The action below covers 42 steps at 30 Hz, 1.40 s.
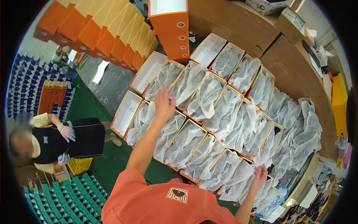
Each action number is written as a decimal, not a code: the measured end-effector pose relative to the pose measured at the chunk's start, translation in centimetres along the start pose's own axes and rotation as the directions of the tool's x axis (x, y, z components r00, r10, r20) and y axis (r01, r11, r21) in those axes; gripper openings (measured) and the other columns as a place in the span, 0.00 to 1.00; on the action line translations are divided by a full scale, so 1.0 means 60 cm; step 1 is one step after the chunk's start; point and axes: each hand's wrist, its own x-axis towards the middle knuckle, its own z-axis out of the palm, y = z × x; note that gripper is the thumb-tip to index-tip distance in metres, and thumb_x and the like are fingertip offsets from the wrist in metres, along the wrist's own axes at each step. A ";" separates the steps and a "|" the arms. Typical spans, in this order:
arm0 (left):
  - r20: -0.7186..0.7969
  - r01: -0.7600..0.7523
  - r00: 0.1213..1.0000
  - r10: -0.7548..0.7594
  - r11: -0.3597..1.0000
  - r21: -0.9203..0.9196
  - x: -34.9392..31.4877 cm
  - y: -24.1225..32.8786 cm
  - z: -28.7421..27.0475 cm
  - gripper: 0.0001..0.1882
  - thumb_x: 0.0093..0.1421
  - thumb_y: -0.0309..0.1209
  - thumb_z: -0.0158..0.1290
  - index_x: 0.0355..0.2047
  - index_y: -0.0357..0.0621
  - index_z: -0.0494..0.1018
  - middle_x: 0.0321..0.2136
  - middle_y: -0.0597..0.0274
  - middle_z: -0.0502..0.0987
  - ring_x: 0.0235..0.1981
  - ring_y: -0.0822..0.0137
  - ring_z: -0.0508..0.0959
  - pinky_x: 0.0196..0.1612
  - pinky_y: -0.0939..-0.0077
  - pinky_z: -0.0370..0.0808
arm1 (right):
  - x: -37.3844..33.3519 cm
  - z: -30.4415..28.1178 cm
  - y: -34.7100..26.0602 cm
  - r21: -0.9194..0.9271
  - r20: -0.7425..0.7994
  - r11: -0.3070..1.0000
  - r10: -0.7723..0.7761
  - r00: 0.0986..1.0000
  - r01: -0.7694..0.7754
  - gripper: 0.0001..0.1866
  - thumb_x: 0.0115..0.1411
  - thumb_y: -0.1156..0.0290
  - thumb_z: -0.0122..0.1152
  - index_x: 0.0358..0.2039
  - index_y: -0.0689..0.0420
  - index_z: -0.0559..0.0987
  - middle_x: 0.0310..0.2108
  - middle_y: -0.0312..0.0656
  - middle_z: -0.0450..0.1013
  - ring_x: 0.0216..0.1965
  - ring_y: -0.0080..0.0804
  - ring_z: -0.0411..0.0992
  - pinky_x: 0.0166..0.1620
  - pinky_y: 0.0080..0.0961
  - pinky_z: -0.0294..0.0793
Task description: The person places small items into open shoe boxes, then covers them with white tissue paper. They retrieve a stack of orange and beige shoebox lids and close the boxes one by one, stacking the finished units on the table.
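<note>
My left hand (164,105) is over the left part of the box rows, fingers spread, above the tissue paper (179,125) in an orange box. At the lower right, my right hand (258,179) has its fingers bent in against a white tissue sheet (265,155), which it seems to pinch. Several open orange boxes stand close together in rows, most filled with crumpled white tissue that hides what lies under it. At the left ends of the rows, one box (126,112) and another box (150,71) show bare white insides with small blue print.
Tall stacks of orange boxes (112,44) rise at the back left, beside an orange column of boxes (169,33). A cardboard wall (298,78) curves behind the rows. At left stands another person (71,138) in a dark apron, near stacked green boxes (63,201).
</note>
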 end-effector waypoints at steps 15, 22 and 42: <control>0.500 -0.116 0.864 0.057 0.989 0.089 -0.668 0.501 0.081 0.40 0.58 0.46 0.56 0.69 0.47 0.58 0.71 0.39 0.47 0.71 0.34 0.46 0.64 0.23 0.46 | 0.015 -0.326 0.156 -0.238 0.131 0.876 -0.399 0.907 0.420 0.22 0.60 0.70 0.62 0.55 0.58 0.76 0.56 0.51 0.72 0.57 0.48 0.70 0.59 0.38 0.69; 0.534 -0.143 0.843 0.064 0.984 0.107 -0.658 0.533 0.091 0.41 0.59 0.45 0.55 0.70 0.49 0.56 0.72 0.43 0.46 0.73 0.37 0.43 0.64 0.26 0.49 | 0.153 -0.507 0.288 -0.022 -0.286 0.997 -0.074 0.955 0.071 0.21 0.61 0.68 0.62 0.52 0.63 0.76 0.48 0.52 0.77 0.51 0.44 0.76 0.54 0.34 0.73; 0.826 0.223 0.555 0.096 0.940 -0.259 -0.518 1.122 0.459 0.28 0.55 0.45 0.64 0.48 0.38 0.74 0.37 0.47 0.82 0.40 0.57 0.83 0.45 0.63 0.80 | 0.761 -0.583 0.431 -0.015 -0.243 0.961 0.265 0.933 -0.277 0.62 0.45 0.39 0.74 0.67 0.72 0.57 0.66 0.62 0.59 0.66 0.51 0.60 0.65 0.41 0.63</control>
